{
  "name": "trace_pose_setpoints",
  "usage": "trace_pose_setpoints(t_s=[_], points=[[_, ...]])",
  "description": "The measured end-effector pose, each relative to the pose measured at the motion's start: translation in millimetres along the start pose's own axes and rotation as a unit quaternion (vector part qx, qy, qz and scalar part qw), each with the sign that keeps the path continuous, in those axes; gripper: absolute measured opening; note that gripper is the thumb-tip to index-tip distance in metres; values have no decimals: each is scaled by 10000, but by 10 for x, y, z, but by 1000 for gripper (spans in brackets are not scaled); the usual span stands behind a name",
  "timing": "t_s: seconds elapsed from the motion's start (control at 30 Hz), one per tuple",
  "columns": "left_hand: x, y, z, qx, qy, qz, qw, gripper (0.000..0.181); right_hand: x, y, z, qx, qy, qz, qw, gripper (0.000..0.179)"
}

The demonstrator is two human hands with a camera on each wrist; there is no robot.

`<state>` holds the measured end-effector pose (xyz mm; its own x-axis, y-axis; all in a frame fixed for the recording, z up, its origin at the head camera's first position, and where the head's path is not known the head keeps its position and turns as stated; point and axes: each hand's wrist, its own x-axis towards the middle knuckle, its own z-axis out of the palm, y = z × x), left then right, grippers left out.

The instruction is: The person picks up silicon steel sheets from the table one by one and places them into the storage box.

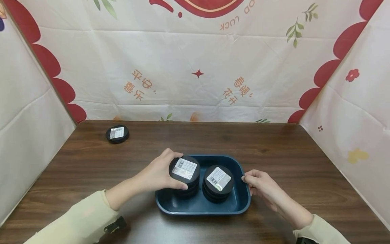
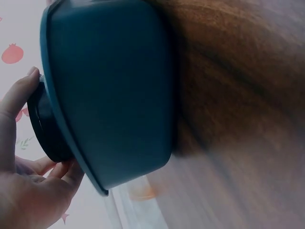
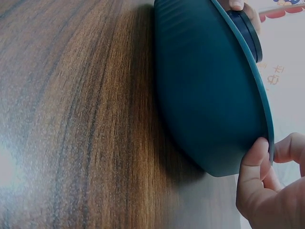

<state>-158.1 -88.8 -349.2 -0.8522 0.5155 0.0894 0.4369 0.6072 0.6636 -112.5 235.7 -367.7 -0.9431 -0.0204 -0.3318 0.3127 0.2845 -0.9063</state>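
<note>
A dark blue tray [image 1: 202, 210] stands on the wooden table with two stacks of round black discs in it. My left hand [image 1: 163, 173] grips the top black disc [image 1: 176, 176] of the left stack, thumb at the near side and fingers at the far side; a barcode label lies on its face. Beside it stands the right stack [image 1: 217, 191], labelled on top too. My right hand [image 1: 263, 188] pinches the tray's right rim; in the right wrist view, thumb and fingers [image 3: 252, 162] close over that rim.
One more labelled black disc [image 1: 117, 135] lies at the table's far left. Behind the wooden table [image 1: 274, 149] hangs a white printed cloth [image 1: 182, 54], with cloth walls on both sides.
</note>
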Motion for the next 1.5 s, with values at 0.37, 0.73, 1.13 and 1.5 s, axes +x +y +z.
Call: trace_pose_setpoints(t_s=[0.37, 0.73, 1.13, 1.5], points=[[-14, -45, 54, 33, -33, 86, 10000, 90, -27, -10, 9, 16, 18, 2, 10000, 17], [-36, -38, 82, 11, -103, -170, 9998, 92, -17, 8, -2, 63, -18, -38, 10000, 18], [-45, -11, 117, 109, -101, -206, 9997, 92, -25, -4, 5, 74, 44, 37, 10000, 19], [-61, 3, 106, 725, 97, 101, 9973, 91, -17, -27, 2, -6, 40, 10, 10000, 21]])
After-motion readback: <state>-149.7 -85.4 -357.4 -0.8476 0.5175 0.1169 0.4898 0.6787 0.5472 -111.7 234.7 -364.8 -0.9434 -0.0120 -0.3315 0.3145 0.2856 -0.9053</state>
